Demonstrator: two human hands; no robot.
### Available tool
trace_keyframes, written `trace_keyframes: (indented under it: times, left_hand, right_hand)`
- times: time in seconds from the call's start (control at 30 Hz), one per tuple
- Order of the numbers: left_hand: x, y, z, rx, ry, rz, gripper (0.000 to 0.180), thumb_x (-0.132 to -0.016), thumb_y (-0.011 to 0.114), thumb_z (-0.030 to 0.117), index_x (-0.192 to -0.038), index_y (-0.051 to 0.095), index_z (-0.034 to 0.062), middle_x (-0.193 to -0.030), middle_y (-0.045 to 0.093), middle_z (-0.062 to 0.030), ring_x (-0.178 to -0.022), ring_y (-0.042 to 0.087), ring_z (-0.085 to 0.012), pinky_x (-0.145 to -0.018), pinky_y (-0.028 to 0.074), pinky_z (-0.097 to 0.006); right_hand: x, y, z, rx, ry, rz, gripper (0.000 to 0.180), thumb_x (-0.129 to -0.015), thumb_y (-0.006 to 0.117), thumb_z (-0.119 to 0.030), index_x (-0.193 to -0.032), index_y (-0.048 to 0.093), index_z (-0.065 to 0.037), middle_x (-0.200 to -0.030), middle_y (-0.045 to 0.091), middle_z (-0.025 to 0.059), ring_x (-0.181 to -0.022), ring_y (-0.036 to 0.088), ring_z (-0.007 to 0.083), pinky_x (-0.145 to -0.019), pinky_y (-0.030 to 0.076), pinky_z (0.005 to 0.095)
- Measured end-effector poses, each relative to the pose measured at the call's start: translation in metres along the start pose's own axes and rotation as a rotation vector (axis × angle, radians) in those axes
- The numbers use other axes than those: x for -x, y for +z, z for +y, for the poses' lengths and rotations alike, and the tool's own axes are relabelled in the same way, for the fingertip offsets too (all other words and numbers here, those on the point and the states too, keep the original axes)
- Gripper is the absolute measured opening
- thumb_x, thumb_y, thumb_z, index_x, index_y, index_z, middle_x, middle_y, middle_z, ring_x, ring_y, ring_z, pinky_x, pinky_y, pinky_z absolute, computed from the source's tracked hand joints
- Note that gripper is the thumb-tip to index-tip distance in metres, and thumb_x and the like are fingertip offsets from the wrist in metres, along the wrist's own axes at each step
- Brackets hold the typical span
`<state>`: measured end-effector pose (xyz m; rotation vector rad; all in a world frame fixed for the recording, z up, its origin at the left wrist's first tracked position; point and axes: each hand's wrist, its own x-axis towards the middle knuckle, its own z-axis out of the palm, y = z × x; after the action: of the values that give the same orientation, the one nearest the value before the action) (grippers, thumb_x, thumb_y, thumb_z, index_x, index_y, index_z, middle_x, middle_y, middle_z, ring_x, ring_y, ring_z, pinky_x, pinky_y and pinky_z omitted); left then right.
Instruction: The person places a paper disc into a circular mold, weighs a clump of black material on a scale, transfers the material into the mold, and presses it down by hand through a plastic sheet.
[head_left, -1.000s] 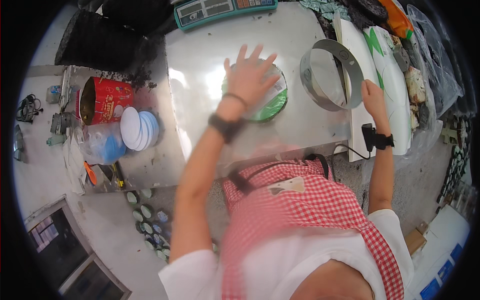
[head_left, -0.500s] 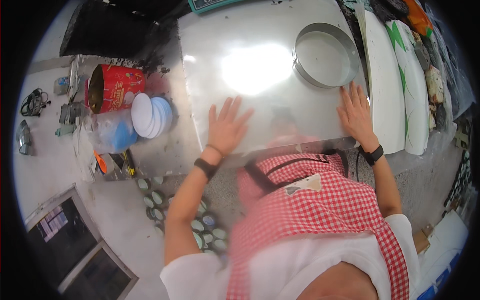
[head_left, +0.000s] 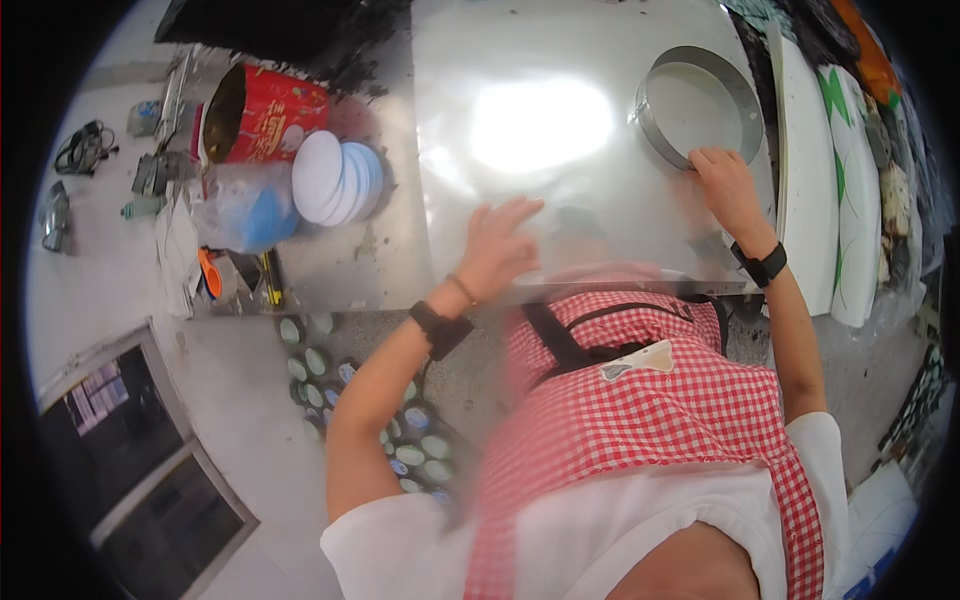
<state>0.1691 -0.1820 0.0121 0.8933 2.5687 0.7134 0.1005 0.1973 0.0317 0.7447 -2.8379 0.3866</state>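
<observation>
A round metal ring (head_left: 738, 92), like a cake ring, rests on a shiny metal sheet (head_left: 590, 215). At the ring's near rim, my right hand (head_left: 728, 185) has its fingers curled together on the edge. Slightly blurred, my left hand (head_left: 500, 248) is over the sheet's near left part, fingers apart with nothing in them. Both wrists wear black bands.
To the left, a red tin (head_left: 280, 115) lies on its side beside a fanned stack of pale blue-white discs (head_left: 318, 178). A clear bag with something blue (head_left: 262, 222) and an orange-handled tool (head_left: 210, 272) lie nearer. White boards (head_left: 808, 170) line the right side.
My right hand has gone from flat on the sheet to curled at the ring's rim. My left hand has shifted right, its fingers more bent. The whole view has shifted.
</observation>
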Motion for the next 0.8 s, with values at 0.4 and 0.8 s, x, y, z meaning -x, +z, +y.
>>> trace_keyframes:
  times: [0.4, 0.8]
  left_hand:
    - [-0.057, -0.047, 0.001, -0.094, -0.086, -0.149, 0.015, -0.085, 0.061, 0.023, -0.081, 0.067, 0.0091, -0.094, 0.067, -0.0086, -0.094, 0.063, -0.0289, -0.081, 0.045, -0.043]
    - [-0.07, -0.099, 0.04, -0.099, 0.414, 0.548, 0.02, -0.063, 0.079, 0.006, -0.077, 0.065, 0.006, -0.058, 0.052, -0.0063, -0.049, 0.049, -0.0219, -0.044, 0.036, -0.031]
  right_hand:
    - [0.008, -0.127, -0.039, -0.766, -0.135, -0.334, 0.015, -0.077, 0.068, -0.01, -0.088, 0.06, -0.002, -0.078, 0.057, 0.0105, -0.083, 0.055, 0.0308, -0.077, 0.042, 0.0416]
    - [-0.009, -0.008, -0.086, -1.067, 0.277, -0.196, 0.033, -0.086, 0.058, -0.017, -0.115, 0.059, -0.003, -0.116, 0.06, 0.0129, -0.101, 0.057, 0.0289, -0.094, 0.044, 0.0434]
